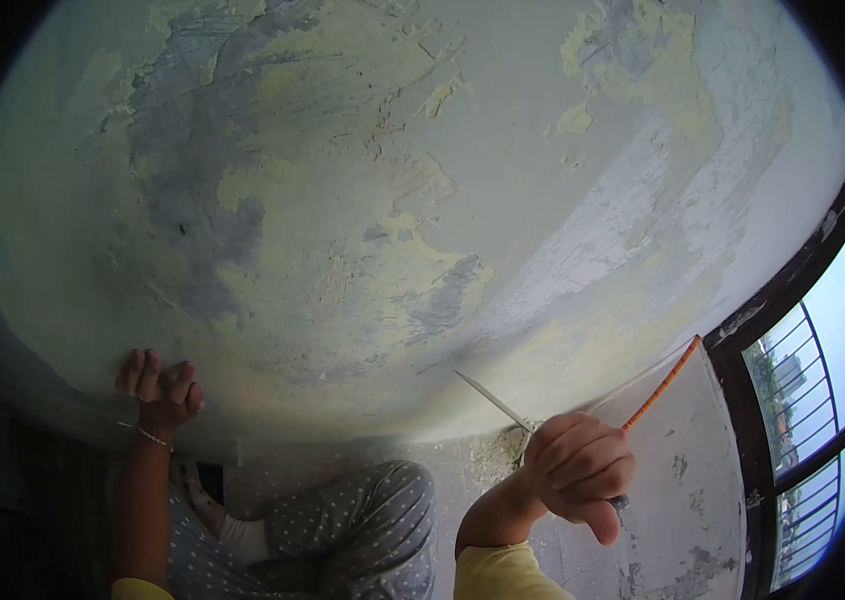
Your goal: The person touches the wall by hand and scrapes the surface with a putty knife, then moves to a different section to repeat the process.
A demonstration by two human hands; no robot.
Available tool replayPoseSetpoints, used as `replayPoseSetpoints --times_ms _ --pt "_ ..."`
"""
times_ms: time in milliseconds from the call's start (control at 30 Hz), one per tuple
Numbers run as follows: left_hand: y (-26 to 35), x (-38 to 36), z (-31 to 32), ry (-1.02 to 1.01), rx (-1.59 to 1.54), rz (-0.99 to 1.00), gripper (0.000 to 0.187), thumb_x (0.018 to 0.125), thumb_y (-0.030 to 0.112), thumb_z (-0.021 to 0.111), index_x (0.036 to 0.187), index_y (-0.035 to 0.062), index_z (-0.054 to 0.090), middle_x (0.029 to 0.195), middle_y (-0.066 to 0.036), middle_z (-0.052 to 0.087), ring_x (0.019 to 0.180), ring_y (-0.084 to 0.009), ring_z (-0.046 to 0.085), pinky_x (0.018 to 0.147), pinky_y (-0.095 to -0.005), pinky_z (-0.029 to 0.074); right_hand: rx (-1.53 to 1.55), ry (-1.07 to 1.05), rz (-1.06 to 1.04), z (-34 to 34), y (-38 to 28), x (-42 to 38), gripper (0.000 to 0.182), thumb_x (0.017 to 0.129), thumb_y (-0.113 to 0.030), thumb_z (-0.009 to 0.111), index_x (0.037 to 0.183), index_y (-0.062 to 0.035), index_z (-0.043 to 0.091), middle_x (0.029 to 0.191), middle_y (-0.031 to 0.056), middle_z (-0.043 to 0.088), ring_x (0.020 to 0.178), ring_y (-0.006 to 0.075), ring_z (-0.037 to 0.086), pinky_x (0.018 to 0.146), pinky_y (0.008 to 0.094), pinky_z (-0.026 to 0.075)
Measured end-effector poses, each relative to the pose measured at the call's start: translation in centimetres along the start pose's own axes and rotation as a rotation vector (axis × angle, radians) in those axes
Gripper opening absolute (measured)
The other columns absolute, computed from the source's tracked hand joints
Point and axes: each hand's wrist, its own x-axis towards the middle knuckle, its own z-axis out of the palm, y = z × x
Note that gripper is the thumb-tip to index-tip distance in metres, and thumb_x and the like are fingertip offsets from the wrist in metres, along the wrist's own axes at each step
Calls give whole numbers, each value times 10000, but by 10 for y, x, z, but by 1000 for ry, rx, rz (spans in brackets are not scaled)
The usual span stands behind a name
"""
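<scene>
My right hand (581,465) is closed around the handle of a scraper, whose thin pale blade (493,400) points up and left, its tip close to the wall. A dark bit of the handle shows below the fist. My left hand (159,385) is raised at the lower left near the wall, fingers apart and slightly bent, with nothing visible in it. The wall (343,250) has peeling paint, with grey, yellowish and white patches and scratch marks.
Crossed legs in grey dotted trousers (358,520) are below. An orange cord or strip (665,382) runs from near my right hand toward the corner of a dark window frame (743,400). Metal bars (803,400) show outside the window.
</scene>
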Motion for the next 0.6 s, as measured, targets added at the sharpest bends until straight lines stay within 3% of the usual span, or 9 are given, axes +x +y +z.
replayPoseSetpoints --times_ms 67,167,300,400,433,600 --pt "0 -4 0 6 -14 13 401 960 374 314 1303 243 474 1411 -129 337 1289 -295 311 1017 -434 280 -112 7 18 -12 2 -4 594 846 -497 607 537 -62 345 434 10 356 320 147 334 318 268 298" --pt "0 -7 1 7 -17 5 399 959 372 312 1301 245 475 1410 -126 336 1290 -291 308 1017 -433 276 -44 20 237 0 40 -16 580 859 -497 595 549 -82 335 411 -20 321 296 113 287 304 237 255" --pt "-2 -8 2 -19 -8 -5 400 962 374 309 1304 245 473 1406 -122 338 1292 -290 306 1016 -430 278 -42 -43 16 -7 6 -5 571 858 -497 598 560 -73 357 416 -16 325 299 109 302 299 257 275" --pt "-1 -5 -1 -8 -12 6 399 963 374 309 1303 245 472 1405 -121 340 1290 -290 311 1015 -431 279 -146 -72 68 -7 18 2 566 864 -497 590 564 -75 362 421 -16 330 301 109 311 298 253 283" --pt "0 -2 0 4 -6 5 397 963 374 310 1301 244 473 1404 -121 340 1287 -290 314 1016 -432 279 -115 -98 96 -10 14 4 577 850 -487 607 560 -45 375 436 21 357 333 154 341 321 288 320" --pt "0 -4 1 -8 -16 -15 386 963 371 314 1291 248 478 1404 -119 339 1290 -290 314 1016 -433 278 -38 -89 29 -11 -4 10 572 856 -489 600 558 -62 363 431 4 340 320 138 316 315 271 290"
